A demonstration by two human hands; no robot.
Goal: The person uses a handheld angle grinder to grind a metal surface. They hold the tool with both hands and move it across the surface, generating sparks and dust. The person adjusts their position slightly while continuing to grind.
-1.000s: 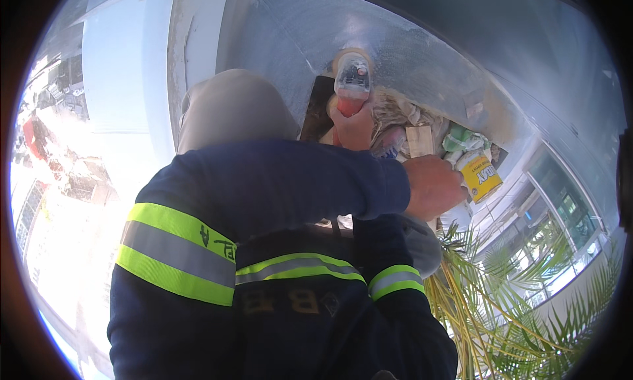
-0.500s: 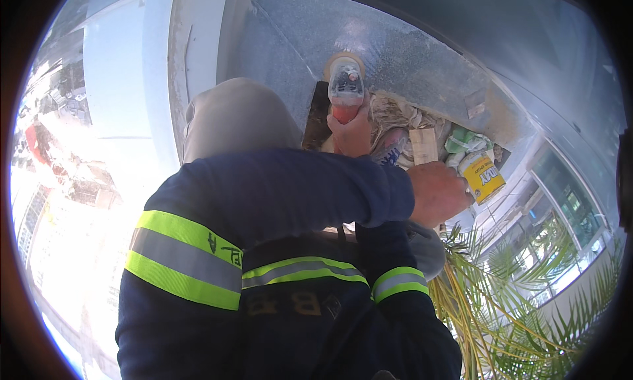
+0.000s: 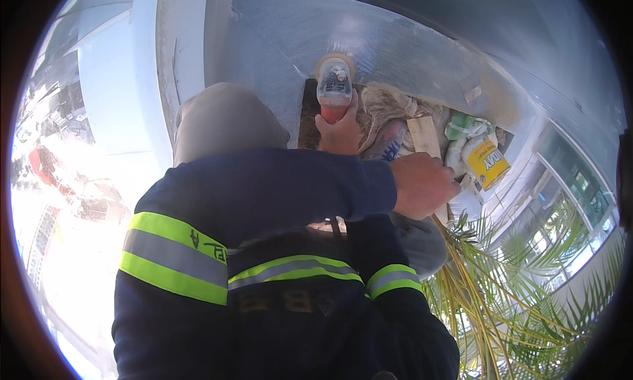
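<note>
My right hand point(image 3: 341, 133) wraps around the orange rear body of a power sander point(image 3: 335, 90), which has a clear cover over its front. The sander's round tan disc point(image 3: 349, 61) lies against the grey panel point(image 3: 264, 30). My left forearm crosses over the right one, so my left hand point(image 3: 425, 185) sits to the right. Its fingers are curled closed beside a wooden strip point(image 3: 424, 136) and the top of some palm stalks. Whatever those fingers hold, if anything, is hidden. To the right of that hand lies a yellow-and-white tin point(image 3: 486, 161).
Crumpled beige cloth point(image 3: 386, 106), a printed plastic wrapper point(image 3: 389, 143) and a green-white bag point(image 3: 467, 125) lie beyond my hands. Palm fronds point(image 3: 488, 294) spread at lower right. My grey-covered knee point(image 3: 227, 123) rises on the left. A pale vertical column point(image 3: 188, 57) stands at upper left.
The whole view has shifted slightly, so both hands and the sander appear a little farther left. My right hand keeps its hold on the sander, and the left stays closed.
</note>
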